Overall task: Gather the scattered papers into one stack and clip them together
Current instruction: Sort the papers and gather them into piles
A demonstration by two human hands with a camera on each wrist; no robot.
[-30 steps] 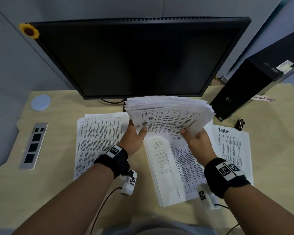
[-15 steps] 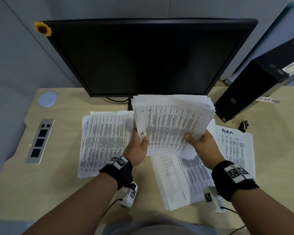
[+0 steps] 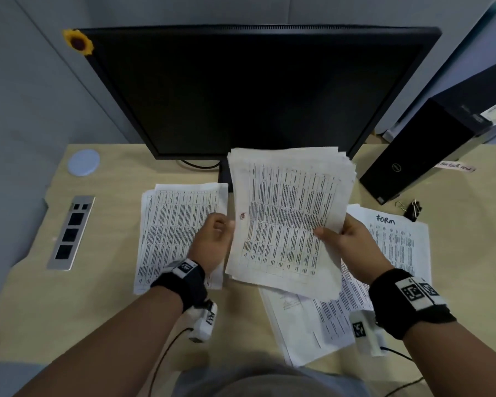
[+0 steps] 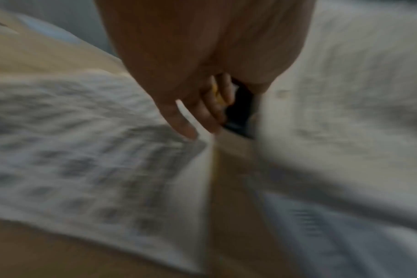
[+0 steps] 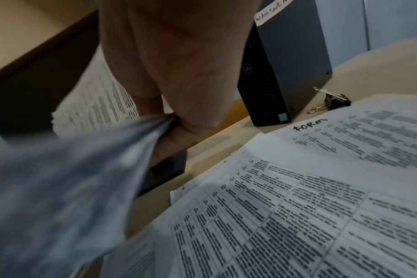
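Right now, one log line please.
right hand grips held stack | left hand steadies edge | desk papers ungathered | binder clip unused

Only readable stuff: handwritten "FORM" atop right-side sheet (image 3: pixel 395 239), Dell logo on black PC tower (image 3: pixel 418 150) front. Printed tables, tower's handwritten label too blurry.

Light wood desk (image 3: pixel 106 296) against grey partition walls (image 3: pixel 26 96). Large black monitor (image 3: pixel 255 90), screen dark, standing at centre back; sunflower decoration (image 3: pixel 78 42) on its upper left corner. Black tower PC (image 3: pixel 430 150) lying at right, handwritten label (image 3: pixel 456 167) beside it. Round pale disc (image 3: pixel 83 162) and metal socket strip (image 3: pixel 70 232) set in desk at left. Dim, even lighting.
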